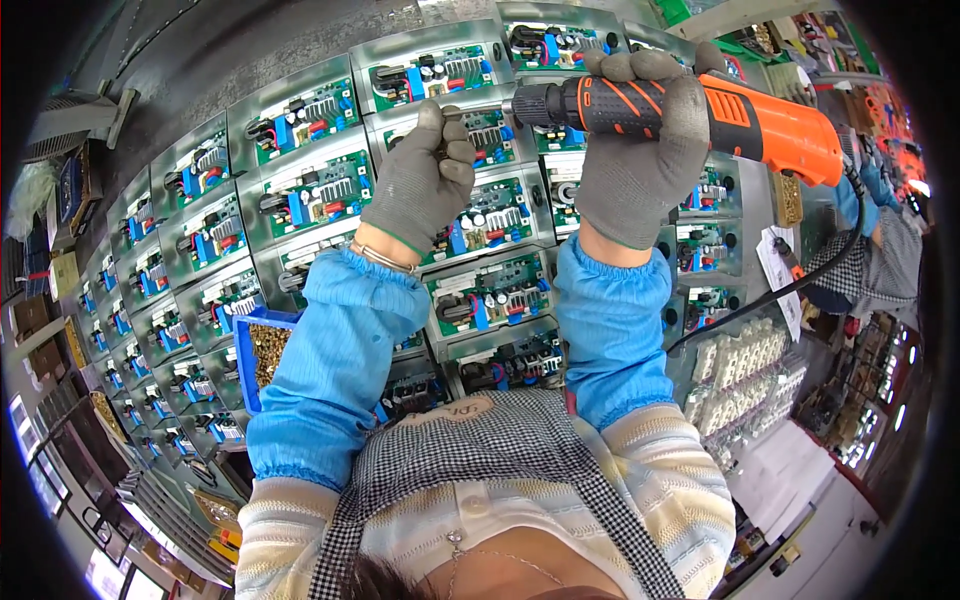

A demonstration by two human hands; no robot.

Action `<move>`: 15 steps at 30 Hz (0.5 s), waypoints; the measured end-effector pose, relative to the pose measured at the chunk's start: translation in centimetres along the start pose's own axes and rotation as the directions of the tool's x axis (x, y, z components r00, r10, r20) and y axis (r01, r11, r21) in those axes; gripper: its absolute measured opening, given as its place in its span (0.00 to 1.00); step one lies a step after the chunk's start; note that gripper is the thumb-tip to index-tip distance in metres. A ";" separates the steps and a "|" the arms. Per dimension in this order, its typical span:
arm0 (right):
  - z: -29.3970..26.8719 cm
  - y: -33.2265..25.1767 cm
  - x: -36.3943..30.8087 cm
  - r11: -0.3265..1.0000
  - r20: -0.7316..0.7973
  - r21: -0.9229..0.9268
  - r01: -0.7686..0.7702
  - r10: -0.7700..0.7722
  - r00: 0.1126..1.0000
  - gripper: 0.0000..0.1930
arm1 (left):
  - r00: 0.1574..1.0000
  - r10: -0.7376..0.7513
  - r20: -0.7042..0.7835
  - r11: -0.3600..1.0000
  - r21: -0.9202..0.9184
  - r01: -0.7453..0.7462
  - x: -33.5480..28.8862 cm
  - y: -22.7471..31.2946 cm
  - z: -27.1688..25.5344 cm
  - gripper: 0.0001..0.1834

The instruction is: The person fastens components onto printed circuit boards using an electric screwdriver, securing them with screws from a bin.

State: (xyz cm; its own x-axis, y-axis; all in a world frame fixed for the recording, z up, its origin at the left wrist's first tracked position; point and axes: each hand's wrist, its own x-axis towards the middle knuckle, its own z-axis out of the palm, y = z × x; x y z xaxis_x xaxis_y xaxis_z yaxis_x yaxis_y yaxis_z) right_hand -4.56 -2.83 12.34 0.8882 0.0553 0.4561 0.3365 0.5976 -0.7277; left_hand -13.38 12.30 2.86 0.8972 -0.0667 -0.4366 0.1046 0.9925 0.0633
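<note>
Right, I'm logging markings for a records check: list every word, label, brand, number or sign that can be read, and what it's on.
None I can quote.
Apron patch: lettering, upside down and unclear.
White sheet: any print is too small to read.
Circuit boards: any markings are too small.
Power screwdriver in the right hand: no readable text.

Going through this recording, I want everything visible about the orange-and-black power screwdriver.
The orange-and-black, plastic-looking power screwdriver lies nearly level across the picture, above rows of green circuit boards, nose toward the left. Its orange rear body has grooves; slanted orange stripes mark the black grip. A ribbed black collar carries a thin metal bit. A black cable trails from the rear. The gray-gloved right hand wraps the grip; the gray-gloved left hand is at the bit's tip, contact unclear.
</note>
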 end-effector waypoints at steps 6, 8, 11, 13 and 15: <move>0.3 0.7 -0.2 0.994 -0.113 0.081 0.069 -0.059 0.992 0.32 | 0.994 0.088 -0.067 0.995 0.061 -0.084 0.0 -0.1 0.6 0.16; 0.1 1.0 -0.1 0.992 -0.165 0.115 0.046 -0.027 0.986 0.33 | 0.992 0.120 -0.037 0.981 0.158 -0.113 0.0 0.1 0.5 0.16; 0.2 1.1 0.1 0.991 -0.189 0.129 0.042 -0.016 0.982 0.29 | 0.987 0.153 -0.041 0.968 0.206 -0.141 0.0 -0.1 0.7 0.16; 0.0 1.0 0.4 0.994 -0.213 0.107 0.009 0.014 0.977 0.28 | 0.977 0.211 -0.023 0.939 0.283 -0.196 0.0 -0.2 1.1 0.16; 0.0 1.1 0.6 0.996 -0.237 0.085 -0.023 0.042 0.971 0.26 | 0.964 0.267 0.002 0.900 0.357 -0.250 0.1 -0.3 1.3 0.16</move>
State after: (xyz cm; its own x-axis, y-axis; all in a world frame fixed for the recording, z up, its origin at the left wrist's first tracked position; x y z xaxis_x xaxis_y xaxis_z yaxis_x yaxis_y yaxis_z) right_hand -3.66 -2.17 11.80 0.9505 -0.1104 0.2906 0.2884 0.6618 -0.6919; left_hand -12.75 11.89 4.01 0.8934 0.2005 -0.4020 0.0229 0.8734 0.4864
